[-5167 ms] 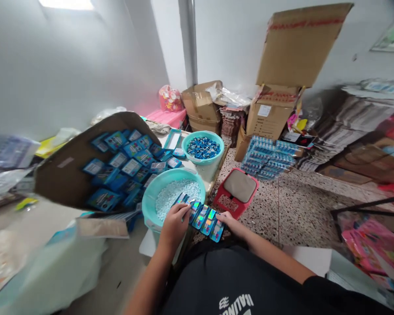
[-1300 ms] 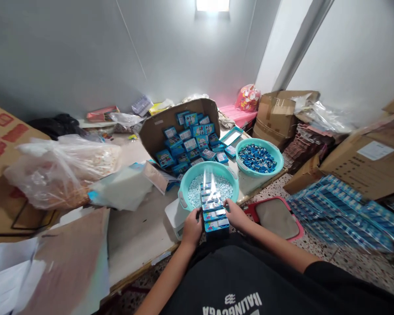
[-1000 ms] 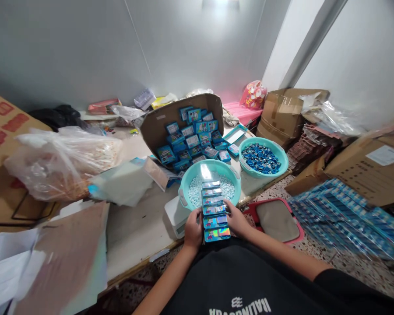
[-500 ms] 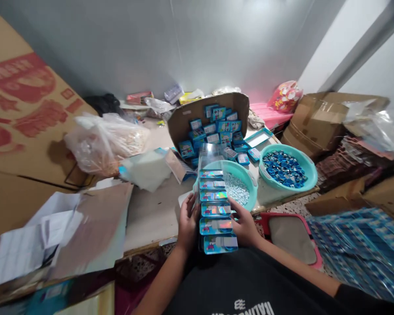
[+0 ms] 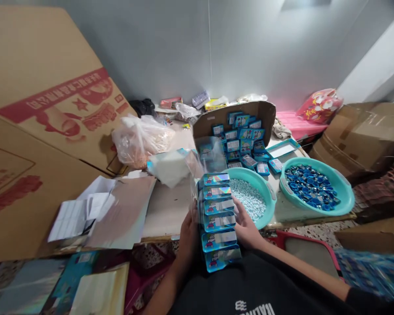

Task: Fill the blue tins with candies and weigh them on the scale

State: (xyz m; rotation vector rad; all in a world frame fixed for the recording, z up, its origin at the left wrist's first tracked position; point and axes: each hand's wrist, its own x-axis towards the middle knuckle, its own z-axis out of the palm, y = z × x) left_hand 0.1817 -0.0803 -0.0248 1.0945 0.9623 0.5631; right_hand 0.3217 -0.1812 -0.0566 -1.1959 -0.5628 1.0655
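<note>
I hold a long clear plastic sleeve filled with a row of small blue tins (image 5: 218, 218), upright in front of my chest. My left hand (image 5: 188, 229) grips its left edge and my right hand (image 5: 246, 227) grips its right edge; both are closed on it. The sleeve's empty top end stands up over the teal basin of small white pellets (image 5: 252, 197). Behind that basin a tilted cardboard box of blue tins (image 5: 239, 135) lies open on the table.
A second teal basin of blue caps (image 5: 315, 188) sits at the right. A big printed cardboard box (image 5: 46, 127) fills the left. A plastic bag (image 5: 141, 140), paper sheets (image 5: 85, 210), more cardboard boxes (image 5: 357, 131) and a red stool (image 5: 308, 249) surround the low table (image 5: 166, 210).
My view has swung left, bringing the big printed box into sight. The sleeve of tins, first fanned sideways, now stands lengthwise between both hands, nearer my chest.
</note>
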